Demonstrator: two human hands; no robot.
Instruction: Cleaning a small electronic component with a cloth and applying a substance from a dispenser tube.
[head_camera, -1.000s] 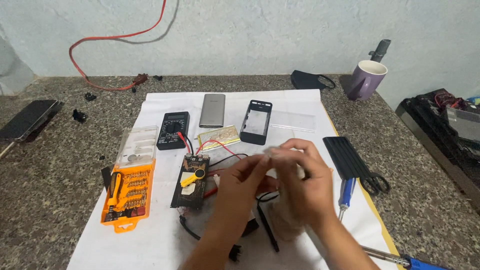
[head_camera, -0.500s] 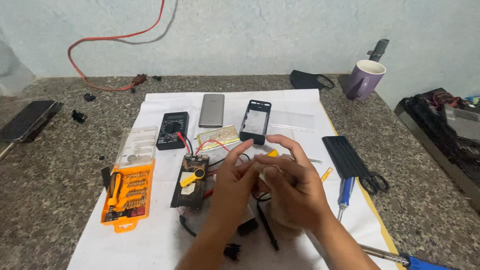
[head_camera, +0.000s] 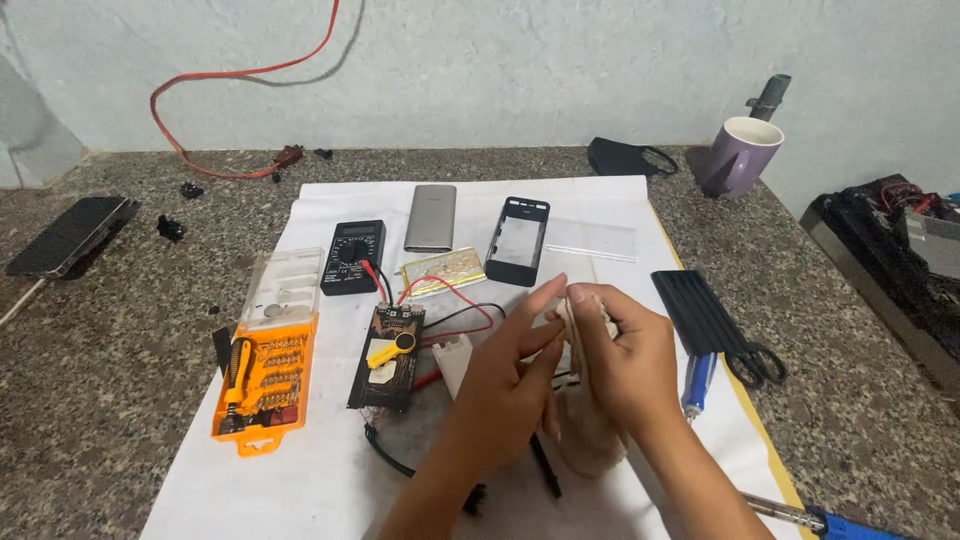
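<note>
Centrally, right hand (head_camera: 625, 365) grips beige cloth (head_camera: 585, 440); left hand (head_camera: 510, 385) fingers extended, touching it. Circuit board (head_camera: 388, 355) lies just left on white paper (head_camera: 330, 470).

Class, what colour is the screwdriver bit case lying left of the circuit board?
Orange, with a clear lid: screwdriver bit case, head view.

One head-worn view looks down and forward across the stone table (head_camera: 100, 400) toward its far edge (hands close below).
</note>
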